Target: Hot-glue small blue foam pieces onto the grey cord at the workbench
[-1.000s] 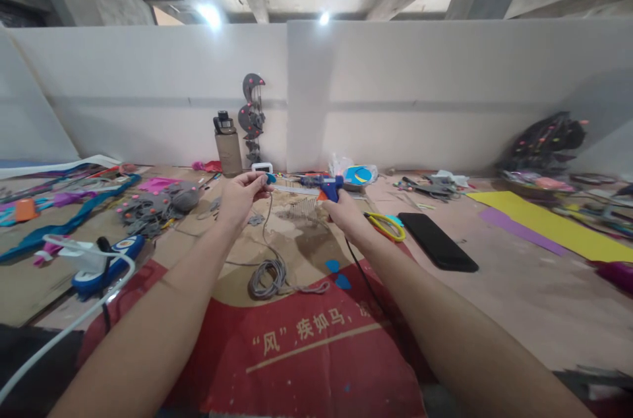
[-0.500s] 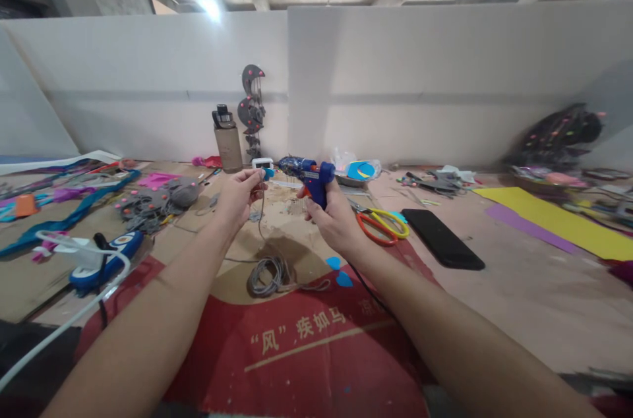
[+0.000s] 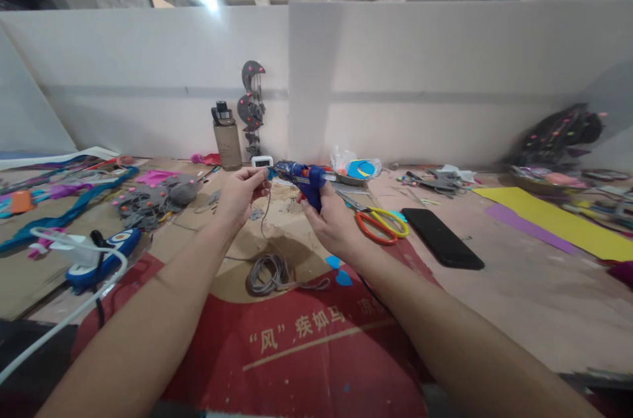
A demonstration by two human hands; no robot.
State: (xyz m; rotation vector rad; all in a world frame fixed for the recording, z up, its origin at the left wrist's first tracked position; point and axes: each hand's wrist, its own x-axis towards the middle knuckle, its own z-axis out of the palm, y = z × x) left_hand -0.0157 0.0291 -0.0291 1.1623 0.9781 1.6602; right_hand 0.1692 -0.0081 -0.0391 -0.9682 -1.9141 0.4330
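While right hand [image 3: 329, 217] clasps glue gun [image 3: 312, 188], left hand [image 3: 246, 192] clamps small blue piece [image 3: 271, 173] in pinch grip. Gun barrel [image 3: 299, 172] runs 3-to-9 o'clock; piece sits at 9 o'clock, just beside nozzle [image 3: 277, 168], contact unclear; left hand nearer.

Left grip [image 3: 244, 195] and right grip [image 3: 332, 217] are bare, on slim, bare, tapering forearms [image 3: 168, 293].

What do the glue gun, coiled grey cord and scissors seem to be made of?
Glue gun: probably hard, smooth plastic, judging by its moulded, solid-blue grip.
Coiled grey cord: flexible and matt-looking, given its loose loops; textile or soft plastic, I cannot tell.
Scissors: blades likely metal, from their grey sheen; handles probably smooth plastic, from their solid orange and yellow.
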